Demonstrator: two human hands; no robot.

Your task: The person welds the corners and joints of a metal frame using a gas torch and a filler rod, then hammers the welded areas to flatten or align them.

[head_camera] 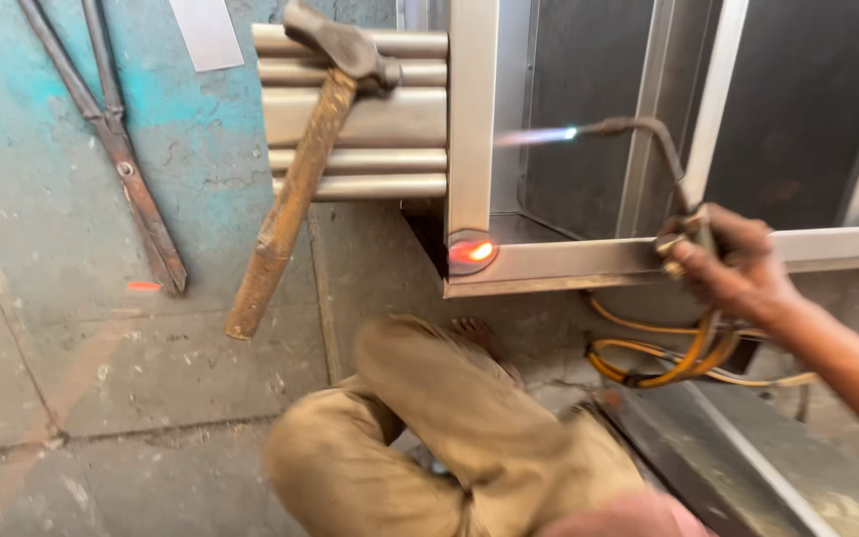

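Observation:
My right hand (728,264) grips the handle of a gas torch (648,134) at the right. Its bent nozzle points left, with a pale blue and pink flame (534,136) burning in the air beside the upright bar of a steel frame (473,119). The frame's lower corner (471,252) glows orange-red. The flame is above that glowing spot, apart from it. My left hand is out of view. My bent knee in khaki trousers (429,428) fills the bottom centre, with a bare foot (484,343) behind it.
A wooden-handled hammer (295,189) lies with its head on a stack of metal strips (360,109) left of the frame. Long iron tongs (121,149) lie on the blue-stained concrete floor at the far left. Yellow hoses (668,363) coil under my right hand.

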